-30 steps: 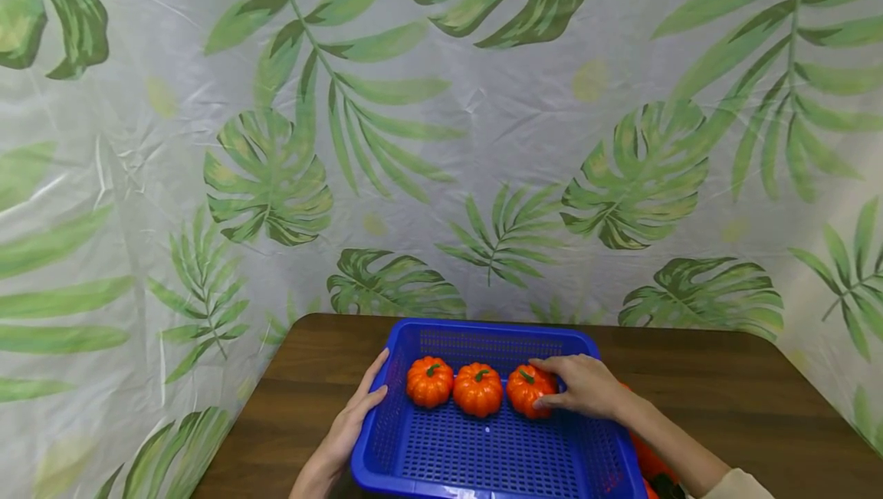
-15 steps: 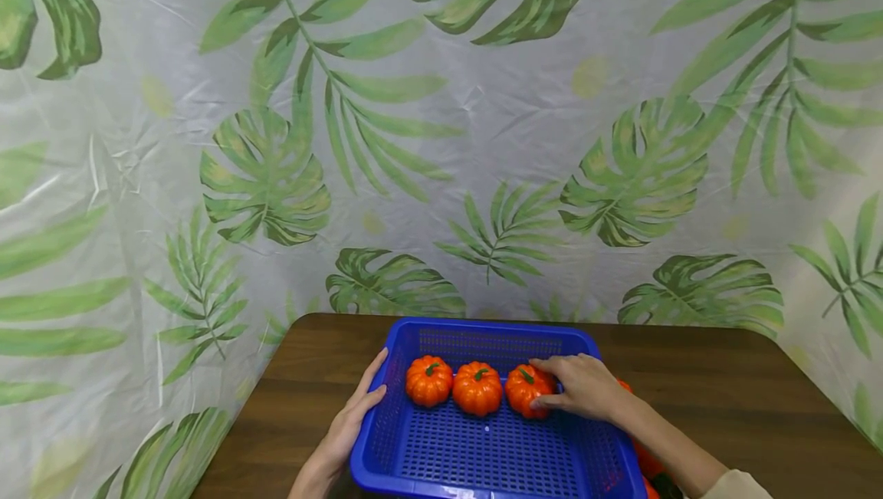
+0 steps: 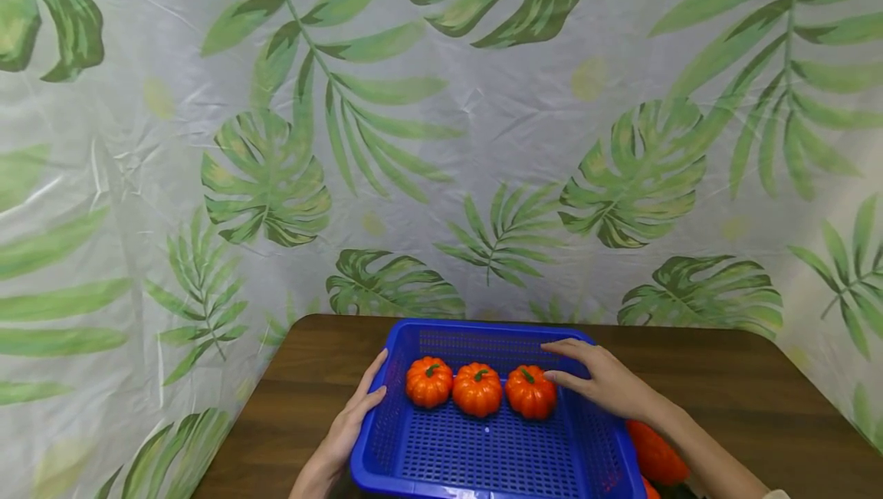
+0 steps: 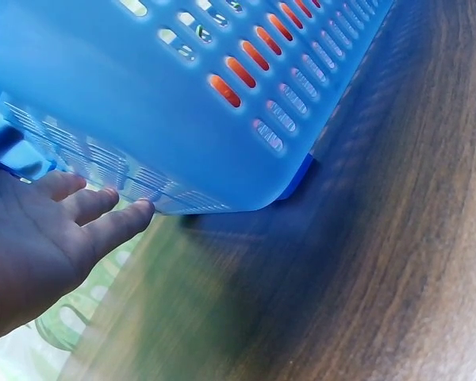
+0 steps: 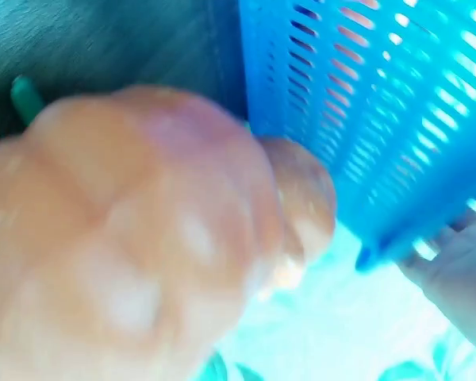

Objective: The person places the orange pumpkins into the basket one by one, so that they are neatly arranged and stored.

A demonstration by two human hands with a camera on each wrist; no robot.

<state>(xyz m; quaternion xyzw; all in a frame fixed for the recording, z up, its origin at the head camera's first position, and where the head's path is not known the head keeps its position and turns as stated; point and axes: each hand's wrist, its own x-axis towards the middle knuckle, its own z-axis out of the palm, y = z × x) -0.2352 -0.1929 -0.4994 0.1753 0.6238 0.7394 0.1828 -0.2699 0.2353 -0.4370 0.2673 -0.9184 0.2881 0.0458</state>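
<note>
A blue perforated plastic basket (image 3: 490, 457) holds three small orange pumpkins with green stems in a row: the left one (image 3: 429, 382), the middle one (image 3: 477, 390) and the right one (image 3: 530, 392). Along the basket's left side lies my left hand (image 3: 348, 418); in the left wrist view its extended fingers (image 4: 115, 226) touch the outer wall. My right hand (image 3: 607, 382) hovers over the right rim, fingers spread and holding nothing, its thumb near the right pumpkin. Seen from the right wrist, that hand (image 5: 464, 270) shows only partly, beside the basket wall.
Outside the basket's right wall sit more orange pumpkins (image 3: 655, 453), partly covered by my right forearm. Large and blurred, one pumpkin (image 5: 135, 238) fills the right wrist view, with a smaller one (image 5: 301, 198) behind it. A leaf-patterned curtain (image 3: 510, 146) hangs behind the brown wooden table (image 3: 717, 376).
My right hand has let go of the right pumpkin and moved up and to the right, toward the basket rim. The left hand and the pumpkins in the basket stay where they were.
</note>
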